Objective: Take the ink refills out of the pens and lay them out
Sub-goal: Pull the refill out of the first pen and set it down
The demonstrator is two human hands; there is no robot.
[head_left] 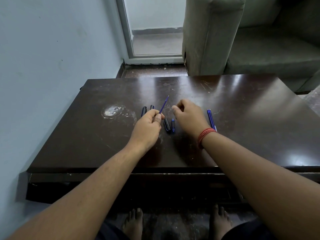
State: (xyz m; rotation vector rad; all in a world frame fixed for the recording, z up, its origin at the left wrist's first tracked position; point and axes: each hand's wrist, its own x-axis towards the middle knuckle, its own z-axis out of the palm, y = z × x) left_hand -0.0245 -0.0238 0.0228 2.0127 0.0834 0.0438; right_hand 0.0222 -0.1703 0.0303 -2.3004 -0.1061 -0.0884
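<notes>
My left hand (149, 124) pinches a thin blue ink refill (164, 105) that points up and away, its tip in the air over the dark table (242, 104). My right hand (187, 114) hovers just right of it with curled fingers; I cannot tell if it holds anything. Two dark pen barrels (144, 110) (151, 107) lie behind my left hand. Between my hands lie a black pen part (167, 124) and a blue pen part (173, 125). Two blue refills (211, 119) lie side by side to the right of my right wrist.
A whitish worn patch (112, 110) marks the tabletop at the left. A pale wall runs along the left side. A grey sofa (242, 40) stands behind the table, and a glass door (155, 28) beyond it. My bare feet (133, 222) show under the table's front edge.
</notes>
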